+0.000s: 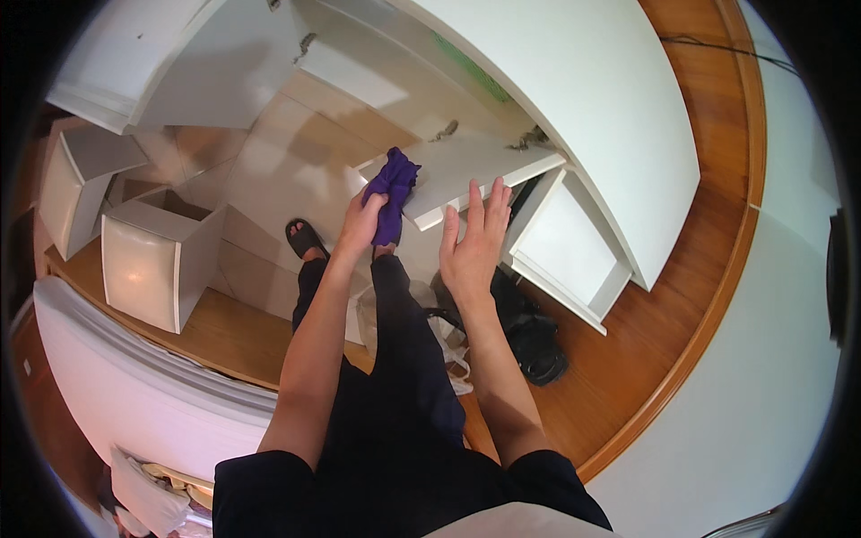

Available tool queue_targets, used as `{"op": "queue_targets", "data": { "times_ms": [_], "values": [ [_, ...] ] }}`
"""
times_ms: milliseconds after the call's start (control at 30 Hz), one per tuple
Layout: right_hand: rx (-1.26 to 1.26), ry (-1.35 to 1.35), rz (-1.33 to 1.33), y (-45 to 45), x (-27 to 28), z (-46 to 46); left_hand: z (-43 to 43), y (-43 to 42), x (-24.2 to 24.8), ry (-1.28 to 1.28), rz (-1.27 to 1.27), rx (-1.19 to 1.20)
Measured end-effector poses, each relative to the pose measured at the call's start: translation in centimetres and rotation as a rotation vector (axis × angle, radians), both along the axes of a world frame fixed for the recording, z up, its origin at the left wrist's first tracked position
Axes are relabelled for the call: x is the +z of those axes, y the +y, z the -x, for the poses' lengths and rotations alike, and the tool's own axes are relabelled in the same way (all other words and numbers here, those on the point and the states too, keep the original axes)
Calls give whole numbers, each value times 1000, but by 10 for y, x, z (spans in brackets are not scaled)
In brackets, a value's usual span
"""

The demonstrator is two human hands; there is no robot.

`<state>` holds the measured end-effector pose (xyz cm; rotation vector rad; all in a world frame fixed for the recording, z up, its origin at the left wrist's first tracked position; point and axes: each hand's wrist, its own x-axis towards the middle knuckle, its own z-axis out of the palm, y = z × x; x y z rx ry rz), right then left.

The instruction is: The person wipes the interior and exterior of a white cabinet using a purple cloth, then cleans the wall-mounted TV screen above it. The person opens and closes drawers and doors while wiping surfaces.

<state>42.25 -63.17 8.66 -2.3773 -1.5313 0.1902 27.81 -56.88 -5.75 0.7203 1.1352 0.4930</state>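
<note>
My left hand [364,222] grips a bunched purple cloth [393,188], which rises above my fingers and hangs down past them. Apart from it, my right hand [477,245] is held flat with the fingers spread and holds nothing. Behind both hands a white cabinet door [471,171] stands swung out, with metal hinges [531,138] along its far side. Nearest to my right hand is a pulled-out white drawer [572,242], just to its right. The large white cabinet top [605,121] curves away at the upper right.
Another door panel [208,81] stands open at upper left. Two drawer-like boxes with padded fronts [141,265] [60,195] are at left, near a bed [155,376]. A black bag [538,356] and plastic bags [454,343] lie by my legs. A sandal [304,237] is on my foot.
</note>
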Motion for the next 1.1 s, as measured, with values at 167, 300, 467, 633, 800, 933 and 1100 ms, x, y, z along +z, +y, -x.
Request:
{"op": "queue_targets", "data": {
  "times_ms": [167,300,467,633,800,933,1100],
  "values": [
    [-31,-73,114,-27,6,-4,-12,-24,18,-7,-1,-238],
    [-25,-143,217,-53,6,-23,-52,-35,50,188,-80,-457],
    [14,-227,361,-68,15,-45,-116,-67,23,104,-152,-240],
    [-16,19,44,-55,24,-89,-141,-63,89,-4,-520,-102],
    [-19,90,-121,-10,39,-136,-164,-44,75,20,-577,-128],
    [-38,195,-47,-8,24,-131,-195,-17,-23,151,-370,-187],
    [43,400,-12,-27,18,-85,-211,35,-154,258,-43,-369]
  ]
}}
